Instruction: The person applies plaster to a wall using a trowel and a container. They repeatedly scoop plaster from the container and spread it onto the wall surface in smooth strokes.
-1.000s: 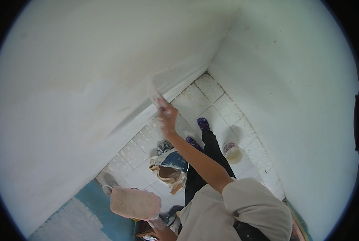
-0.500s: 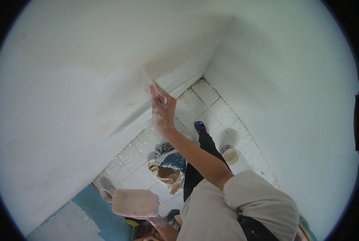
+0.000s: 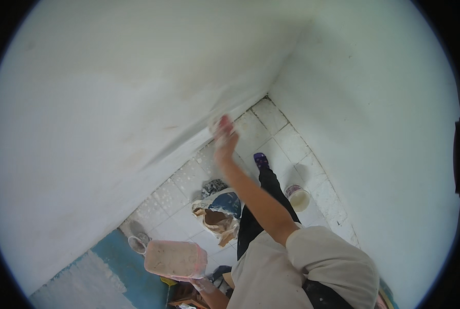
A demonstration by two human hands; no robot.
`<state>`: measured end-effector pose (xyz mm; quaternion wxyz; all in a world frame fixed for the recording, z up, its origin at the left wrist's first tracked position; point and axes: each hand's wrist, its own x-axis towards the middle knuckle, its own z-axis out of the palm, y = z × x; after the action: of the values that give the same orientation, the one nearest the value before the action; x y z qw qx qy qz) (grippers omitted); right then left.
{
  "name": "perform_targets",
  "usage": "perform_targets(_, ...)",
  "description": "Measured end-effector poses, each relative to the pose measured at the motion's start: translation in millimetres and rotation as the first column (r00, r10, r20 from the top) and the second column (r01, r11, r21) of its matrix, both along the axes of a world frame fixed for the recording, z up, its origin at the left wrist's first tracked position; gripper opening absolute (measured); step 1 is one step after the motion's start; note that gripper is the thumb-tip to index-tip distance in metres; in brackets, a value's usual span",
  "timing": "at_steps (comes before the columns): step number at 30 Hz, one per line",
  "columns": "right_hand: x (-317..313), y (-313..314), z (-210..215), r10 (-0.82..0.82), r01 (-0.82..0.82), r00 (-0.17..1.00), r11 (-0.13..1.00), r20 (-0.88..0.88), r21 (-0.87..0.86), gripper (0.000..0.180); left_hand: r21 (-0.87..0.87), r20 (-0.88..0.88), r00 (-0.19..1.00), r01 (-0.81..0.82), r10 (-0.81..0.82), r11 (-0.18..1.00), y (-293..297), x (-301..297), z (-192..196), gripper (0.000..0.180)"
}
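My right hand, smeared by motion, is closed round a red-handled tool close to the left wall. Its blade is too blurred to make out; it looks like a putty knife. White smears mark that hand. Low on the left, my left hand holds up a pinkish rectangular plastic tub from beneath. Pale putty fills the tub's open top. The wall has uneven white and beige patches.
A second wall meets the first in a corner. On the speckled tile floor stand a torn paper sack and a round bucket. A white-rimmed container is beside the tub. My foot wears a purple shoe.
My right hand with the tool has moved down and right, nearer the wall's foot. My left hand and the tub have hardly moved. The view has shifted slightly.
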<state>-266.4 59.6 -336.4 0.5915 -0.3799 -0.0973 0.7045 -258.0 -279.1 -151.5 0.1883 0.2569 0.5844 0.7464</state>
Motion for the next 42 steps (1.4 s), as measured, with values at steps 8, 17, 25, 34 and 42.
perform_targets(8, 27, 44, 180, -0.072, 0.092, 0.967, 0.993, -0.244, 0.071, 0.017, 0.158, 0.120, 0.991, -0.075, 0.056, 0.985, -79, -8, 36, 0.070)
perform_targets(17, 11, -48, 164, -0.160, -0.178, 0.791, 0.863, 0.591, 0.472, 0.056, 0.220, 0.357, 0.931, -0.168, 0.081, 0.961, -66, -13, 39, 0.066)
perform_targets(25, -17, -43, 73, 0.194, -0.578, 0.647, 0.756, 0.738, 0.308, 0.057, 0.227, 0.489, 0.871, -0.179, 0.047, 0.957, -82, -8, -34, 0.065)
perform_targets(34, 106, 62, 94, 0.041, -0.048, 0.999, 0.970, -0.032, -0.240, 0.018, 0.195, 0.492, 0.865, -0.223, 0.102, 0.955, -127, 2, 81, 0.064)
perform_targets(42, 63, -61, 413, -0.024, 0.054, 0.971, 0.991, -0.236, 0.122, 0.010, 0.199, 0.471, 0.857, -0.333, 0.208, 0.922, -208, 19, 210, 0.065)
